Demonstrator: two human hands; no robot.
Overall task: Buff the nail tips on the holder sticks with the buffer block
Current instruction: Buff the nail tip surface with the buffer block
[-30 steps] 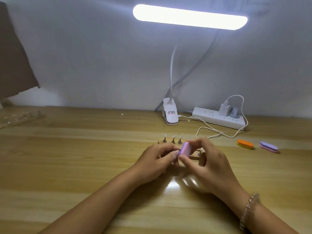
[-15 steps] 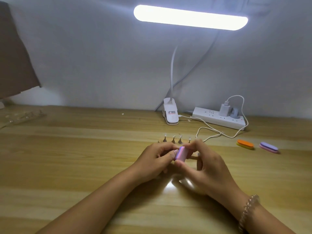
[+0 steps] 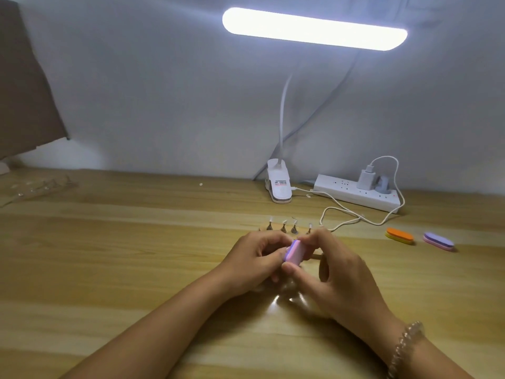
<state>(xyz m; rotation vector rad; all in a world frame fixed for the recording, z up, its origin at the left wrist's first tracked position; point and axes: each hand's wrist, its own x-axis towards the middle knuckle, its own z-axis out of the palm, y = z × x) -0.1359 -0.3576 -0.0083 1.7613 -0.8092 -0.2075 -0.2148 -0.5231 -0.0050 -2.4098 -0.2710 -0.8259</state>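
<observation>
Far left: a brown panel [image 3: 24,86] covers the upper-left of the wall [image 3: 164,91]. The rest of the wall is plain pale grey. Below the panel, a clear strip [image 3: 41,187] with small pegs lies flat at the table's back-left, too blurred for more detail.

The table [image 3: 109,255] is light wood with grain bands running left-right. It's glossy, with lamp glare just under the hands. A small white speck [image 3: 200,184] sits near the back edge.

Centre:
- The left hand [image 3: 254,261] is low over the table, fingers curled in toward the block. What they pinch is hidden, so I can't tell if it holds anything.
- The buffer block [image 3: 293,251], pink with a purple edge, is up on end between the two hands, off the tabletop.
- The right hand [image 3: 336,277] grips the block, thumb under the lower end and forefinger over the top.
- Just behind the hands, four holder sticks [image 3: 294,229] stand upright in a row, with small clear nail tips [image 3: 284,221] on top.

Behind those, a white lamp clip [image 3: 278,184] stands near the wall. Its gooseneck rises to the lit lamp bar [image 3: 314,28] overhead.

Right: a white power strip [image 3: 355,192] lies along the wall with a charger [image 3: 364,180] and a grey plug [image 3: 382,184] in it. A white cable [image 3: 355,217] loops across the table. An orange buffer [image 3: 399,235] and a purple buffer [image 3: 438,241] lie flat, near each other and well right of the hands. There's a beaded bracelet [image 3: 404,343] on the right wrist.
</observation>
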